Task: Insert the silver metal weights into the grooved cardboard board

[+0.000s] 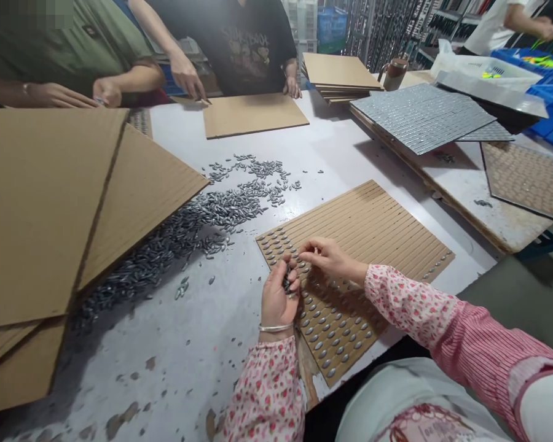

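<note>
The left hand is cupped around a small clutch of grey oval metal pieces, resting at the near-left edge of the ribbed cardboard sheet on the desk. The right hand pinches one piece on the sheet's rows. A loose heap of pieces lies left.

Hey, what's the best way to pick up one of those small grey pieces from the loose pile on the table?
Pinch one grey piece lying apart at the pile's edge, across its narrow middle, fingertips coming straight down. The pieces look slim, pointed and flat on the table, so probably only their long sides offer grip.
</note>
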Motion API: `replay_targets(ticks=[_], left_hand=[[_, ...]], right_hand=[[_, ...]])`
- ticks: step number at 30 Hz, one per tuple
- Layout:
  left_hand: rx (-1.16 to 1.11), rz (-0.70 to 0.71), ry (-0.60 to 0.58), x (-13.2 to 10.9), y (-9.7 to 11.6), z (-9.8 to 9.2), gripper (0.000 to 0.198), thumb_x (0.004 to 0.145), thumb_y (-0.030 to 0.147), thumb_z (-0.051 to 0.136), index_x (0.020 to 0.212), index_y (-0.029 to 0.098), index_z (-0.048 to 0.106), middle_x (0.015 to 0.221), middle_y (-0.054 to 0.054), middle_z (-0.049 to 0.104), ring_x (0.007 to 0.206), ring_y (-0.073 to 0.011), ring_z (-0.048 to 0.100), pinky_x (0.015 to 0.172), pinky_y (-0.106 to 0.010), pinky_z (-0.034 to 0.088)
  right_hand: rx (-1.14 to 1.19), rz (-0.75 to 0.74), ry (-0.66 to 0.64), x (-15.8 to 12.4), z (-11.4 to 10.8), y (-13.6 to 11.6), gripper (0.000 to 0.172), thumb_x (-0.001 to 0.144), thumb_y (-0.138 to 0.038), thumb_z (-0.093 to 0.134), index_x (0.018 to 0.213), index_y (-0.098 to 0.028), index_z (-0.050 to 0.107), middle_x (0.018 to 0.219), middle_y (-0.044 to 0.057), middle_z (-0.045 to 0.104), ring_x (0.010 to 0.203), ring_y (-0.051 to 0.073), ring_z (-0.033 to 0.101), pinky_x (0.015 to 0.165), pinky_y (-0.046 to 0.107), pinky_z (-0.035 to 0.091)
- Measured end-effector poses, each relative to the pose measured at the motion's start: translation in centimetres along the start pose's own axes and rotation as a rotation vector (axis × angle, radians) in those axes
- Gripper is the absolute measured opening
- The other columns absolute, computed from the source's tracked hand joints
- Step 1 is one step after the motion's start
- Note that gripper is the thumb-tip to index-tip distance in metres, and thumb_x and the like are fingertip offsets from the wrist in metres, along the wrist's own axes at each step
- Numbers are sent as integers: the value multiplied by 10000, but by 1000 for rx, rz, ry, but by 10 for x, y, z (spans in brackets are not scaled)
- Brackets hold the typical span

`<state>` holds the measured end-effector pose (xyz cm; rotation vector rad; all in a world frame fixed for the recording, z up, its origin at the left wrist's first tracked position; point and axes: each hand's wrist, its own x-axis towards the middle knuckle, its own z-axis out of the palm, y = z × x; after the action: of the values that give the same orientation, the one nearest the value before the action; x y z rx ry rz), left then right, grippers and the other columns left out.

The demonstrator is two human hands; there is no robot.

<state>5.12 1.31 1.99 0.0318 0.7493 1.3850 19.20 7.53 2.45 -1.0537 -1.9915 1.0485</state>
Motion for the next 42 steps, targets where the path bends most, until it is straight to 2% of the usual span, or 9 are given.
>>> replay_targets(ticks=[5,14,20,25,31,34,37,40,42], left_hand=[[-318,-99,-37,0,13,-6,229,902,75,303,893,90,532,656,18,473,396,3,361,321,-93,265],[-524,-68,-44,2,17,-12,227,899,69,277,837,106,492,615,30,462,399,-12,392,334,-99,304],[-516,71,60,11,13,-19,274,897,108,285,820,109,548,750,-49,618,704,-92,607,639,-213,520],[-449,109,81,15,8,-26,309,885,163,316,796,132,610,816,-83,667,844,-157,626,732,-322,516],[-429,131,45,9,8,-19,346,904,229,292,899,146,627,909,-91,667,955,-168,594,797,-324,496],[-407,123,12,7,11,-15,327,913,172,275,967,132,595,903,-92,640,917,-147,591,734,-269,511],[-401,62,-16,6,14,-15,281,902,81,293,936,117,570,741,-28,558,597,-46,533,486,-113,428],[-396,26,-36,5,15,-15,240,894,58,320,878,113,553,638,28,441,418,-12,365,335,-99,275],[-389,21,-23,4,15,-15,230,893,64,328,849,112,549,633,30,426,417,-12,356,336,-104,275]], right_hand=[[-322,84,-18,-1,-15,22,131,799,-263,615,735,-149,630,743,14,604,778,135,491,763,269,352],[-607,86,-6,-10,-3,25,150,799,-315,600,760,-170,610,838,45,597,860,178,452,762,298,315],[-401,1,27,-9,-2,12,121,806,-267,601,771,-153,587,786,33,590,802,154,485,756,283,355],[-106,-257,-216,-6,19,-20,151,829,-298,580,906,-167,592,871,37,610,810,137,531,740,259,407],[-107,-257,-266,-4,36,-32,97,837,-220,547,792,-154,603,904,54,607,848,143,526,758,259,409],[22,-128,-169,1,24,-20,152,860,-248,505,807,-141,601,753,8,593,700,103,516,661,216,406],[113,60,-42,7,4,-2,168,831,-278,534,815,-125,601,688,-11,579,624,86,497,595,196,391],[42,162,-23,10,-15,16,160,792,-274,581,787,-116,607,663,-9,583,590,82,490,572,194,375],[-129,150,-50,11,-23,23,145,790,-262,590,769,-121,615,651,-5,584,584,83,484,571,198,356]])
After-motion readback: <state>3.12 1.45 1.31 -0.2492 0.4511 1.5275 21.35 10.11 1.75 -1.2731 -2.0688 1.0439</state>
